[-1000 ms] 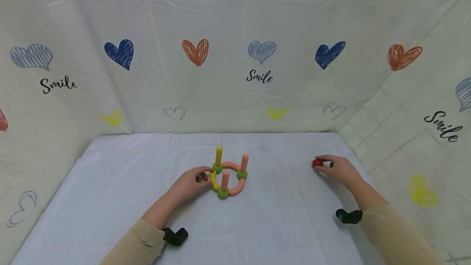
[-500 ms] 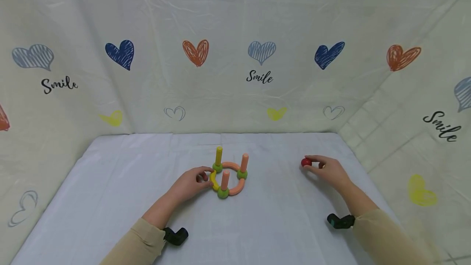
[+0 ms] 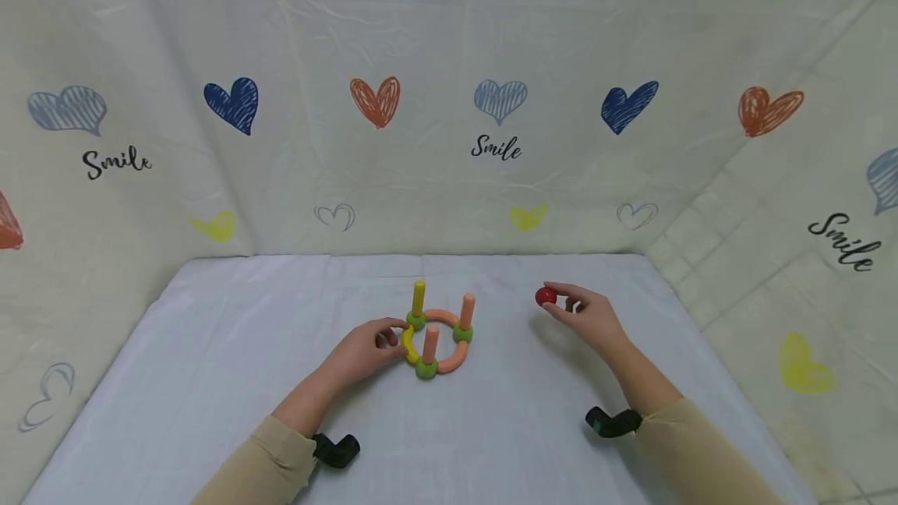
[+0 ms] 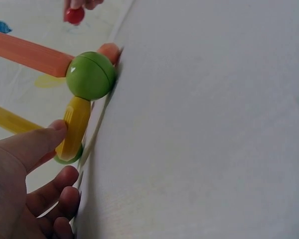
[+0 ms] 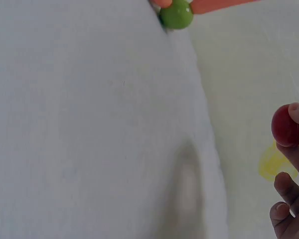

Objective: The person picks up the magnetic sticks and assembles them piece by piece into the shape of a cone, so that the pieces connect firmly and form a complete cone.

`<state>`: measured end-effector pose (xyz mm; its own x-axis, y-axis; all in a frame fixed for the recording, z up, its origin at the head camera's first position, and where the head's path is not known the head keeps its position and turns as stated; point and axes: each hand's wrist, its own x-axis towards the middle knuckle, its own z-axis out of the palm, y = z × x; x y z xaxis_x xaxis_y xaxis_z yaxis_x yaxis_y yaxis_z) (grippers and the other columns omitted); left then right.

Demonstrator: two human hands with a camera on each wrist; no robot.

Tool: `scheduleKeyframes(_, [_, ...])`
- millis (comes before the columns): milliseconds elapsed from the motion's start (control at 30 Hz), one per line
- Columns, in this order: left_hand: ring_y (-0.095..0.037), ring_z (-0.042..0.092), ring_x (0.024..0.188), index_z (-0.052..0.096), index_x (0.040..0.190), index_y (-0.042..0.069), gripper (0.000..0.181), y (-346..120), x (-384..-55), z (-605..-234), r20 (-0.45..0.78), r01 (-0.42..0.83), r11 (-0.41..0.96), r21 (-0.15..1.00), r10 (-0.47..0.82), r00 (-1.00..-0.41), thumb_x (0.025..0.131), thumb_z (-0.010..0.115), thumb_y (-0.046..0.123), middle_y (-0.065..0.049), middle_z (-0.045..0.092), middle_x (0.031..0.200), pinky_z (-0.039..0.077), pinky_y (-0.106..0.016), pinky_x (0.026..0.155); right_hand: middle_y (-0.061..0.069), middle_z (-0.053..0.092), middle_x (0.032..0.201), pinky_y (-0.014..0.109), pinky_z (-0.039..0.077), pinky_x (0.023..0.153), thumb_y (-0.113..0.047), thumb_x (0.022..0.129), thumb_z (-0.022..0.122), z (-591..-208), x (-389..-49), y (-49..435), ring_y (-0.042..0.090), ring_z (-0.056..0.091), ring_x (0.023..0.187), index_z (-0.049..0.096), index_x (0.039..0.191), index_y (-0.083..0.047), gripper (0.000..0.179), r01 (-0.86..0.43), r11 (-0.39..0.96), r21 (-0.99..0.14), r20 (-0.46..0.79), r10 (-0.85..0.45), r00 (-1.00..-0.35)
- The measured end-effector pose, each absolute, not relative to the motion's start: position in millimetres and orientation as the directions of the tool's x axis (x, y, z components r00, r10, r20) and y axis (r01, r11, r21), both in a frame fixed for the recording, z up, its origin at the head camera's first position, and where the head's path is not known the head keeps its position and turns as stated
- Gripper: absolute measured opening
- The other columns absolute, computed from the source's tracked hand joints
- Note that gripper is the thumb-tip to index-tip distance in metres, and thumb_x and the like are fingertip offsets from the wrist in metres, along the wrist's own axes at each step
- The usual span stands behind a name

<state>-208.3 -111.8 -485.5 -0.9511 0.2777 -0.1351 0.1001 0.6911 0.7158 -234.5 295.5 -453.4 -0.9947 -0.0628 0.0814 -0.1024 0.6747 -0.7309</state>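
A ring-shaped toy frame lies on the table, made of green balls (image 3: pixel 426 369) joined by curved rods, two orange (image 3: pixel 452 358) and one yellow (image 4: pixel 75 128). From its balls rise two orange sticks (image 3: pixel 431 344) and a yellow stick (image 3: pixel 418 298). My left hand (image 3: pixel 365 349) pinches the curved yellow rod at the ring's left side, thumb on its near face. To the right of the ring, my right hand (image 3: pixel 585 318) holds a red ball (image 3: pixel 546 297) between thumb and fingers, raised above the table and apart from the frame.
A white cloth covers the table (image 3: pixel 484 443), whose back edge meets a pale curtain (image 3: pixel 435 178) printed with hearts and words. More curtain hangs at both sides. Each wrist wears a black camera (image 3: pixel 337 451).
My right hand has carried the red ball leftward and a little upward, closer to the ring. The left hand keeps its pinch on the yellow rod, and the frame stays put.
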Motion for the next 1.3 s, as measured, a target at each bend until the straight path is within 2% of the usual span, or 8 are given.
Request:
scheduleKeyframes(133, [-0.014, 0.053, 0.080, 0.066, 0.125, 0.026, 0.038, -111.7, -208.2, -486.4, -0.139, 0.095, 0.689, 0.718, 0.277, -0.951, 0.089, 0.076, 0.030, 0.007, 0.061, 0.090, 0.044, -0.033, 0.071, 0.006, 0.064, 0.114, 0.029, 0.045, 0.062, -0.044, 0.088, 0.074, -443.2, -232.9, 272.8, 0.024, 0.049, 0.092, 0.066, 0.131, -0.020, 0.051, -0.128, 0.612, -0.781, 0.100, -0.080, -0.992])
scheduleKeyframes(667, [-0.015, 0.053, 0.080, 0.065, 0.126, 0.026, 0.039, -112.5, -206.7, -484.3, -0.142, 0.089, 0.690, 0.718, 0.271, -0.952, 0.089, 0.076, 0.029, 0.006, 0.061, 0.091, 0.044, -0.034, 0.072, 0.005, 0.064, 0.101, 0.026, 0.046, 0.065, -0.026, 0.088, 0.077, -419.2, -227.4, 191.8, 0.026, 0.051, 0.088, 0.069, 0.127, -0.019, 0.041, -0.292, 0.464, -0.836, 0.238, -0.172, -0.956])
scheduleKeyframes(900, [-0.014, 0.053, 0.080, 0.066, 0.126, 0.025, 0.039, -111.3, -207.6, -483.1, -0.142, 0.094, 0.695, 0.712, 0.274, -0.951, 0.089, 0.076, 0.028, 0.007, 0.061, 0.090, 0.044, -0.033, 0.072, 0.004, 0.063, 0.098, 0.027, 0.043, 0.066, -0.025, 0.088, 0.077, -422.1, -226.7, 177.2, 0.026, 0.051, 0.086, 0.070, 0.126, -0.017, 0.039, -0.349, 0.438, -0.828, 0.291, -0.196, -0.936])
scheduleKeyframes(1133, [-0.014, 0.053, 0.079, 0.066, 0.126, 0.025, 0.040, -110.3, -207.8, -484.2, -0.138, 0.099, 0.699, 0.708, 0.274, -0.952, 0.088, 0.076, 0.029, 0.007, 0.061, 0.090, 0.044, -0.033, 0.072, 0.002, 0.062, 0.094, 0.029, 0.041, 0.066, -0.024, 0.088, 0.078, -426.7, -225.9, 171.2, 0.035, 0.052, 0.087, 0.070, 0.126, -0.019, 0.039, -0.371, 0.447, -0.814, 0.303, -0.218, -0.928])
scheduleKeyframes(1300, [-0.014, 0.053, 0.080, 0.065, 0.127, 0.025, 0.040, -111.8, -207.5, -485.6, -0.137, 0.100, 0.701, 0.706, 0.274, -0.952, 0.089, 0.076, 0.030, 0.007, 0.061, 0.091, 0.044, -0.034, 0.072, 0.002, 0.061, 0.093, 0.028, 0.041, 0.065, -0.024, 0.087, 0.078, -427.1, -225.0, 170.0, 0.030, 0.051, 0.084, 0.071, 0.125, -0.019, 0.039, -0.379, 0.457, -0.805, 0.310, -0.221, -0.925])
